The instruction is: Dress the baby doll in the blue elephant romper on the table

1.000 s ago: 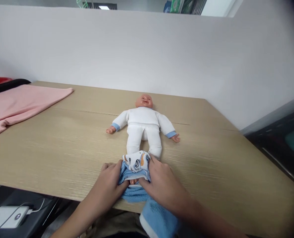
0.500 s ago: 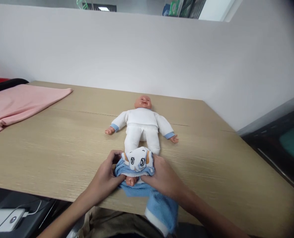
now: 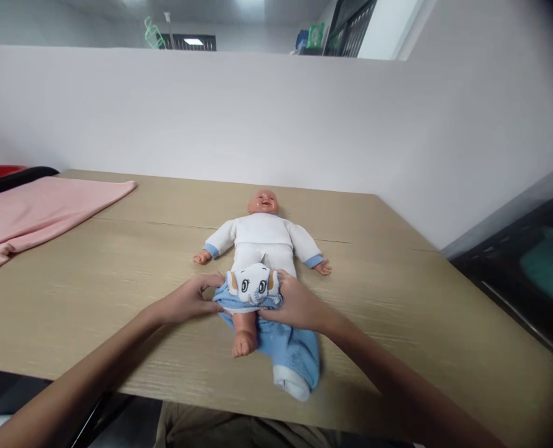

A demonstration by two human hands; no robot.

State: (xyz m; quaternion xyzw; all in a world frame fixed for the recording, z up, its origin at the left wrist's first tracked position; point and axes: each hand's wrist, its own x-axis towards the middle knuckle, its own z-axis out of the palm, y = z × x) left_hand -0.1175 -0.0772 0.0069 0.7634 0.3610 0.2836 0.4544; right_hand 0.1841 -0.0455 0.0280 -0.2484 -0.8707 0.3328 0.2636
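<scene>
A baby doll (image 3: pixel 263 230) in a white top with blue cuffs and white bottoms lies on its back, head away from me. Bunched around its lower legs are blue terry pants (image 3: pixel 295 351) with a white cartoon animal face in front. My left hand (image 3: pixel 195 300) pinches the left edge of the pants, and my right hand (image 3: pixel 299 302) grips the right edge. From the left leg opening comes a bare foot (image 3: pixel 245 342). The other pant leg hangs toward me with a white cuff; the foot on that side is hidden.
The wooden table (image 3: pixel 383 354) ends at a front edge close to my lap. A pink cloth (image 3: pixel 47 208) lies at the left, beside a black-rimmed red object (image 3: pixel 0 173). Behind the table rises a white partition (image 3: pixel 211 118). Something dark (image 3: pixel 524 274) stands at the right.
Both hands have drawn the pants away from me, up the doll's legs. More of the bare foot and shin shows, and the loose pant leg has come up onto the table.
</scene>
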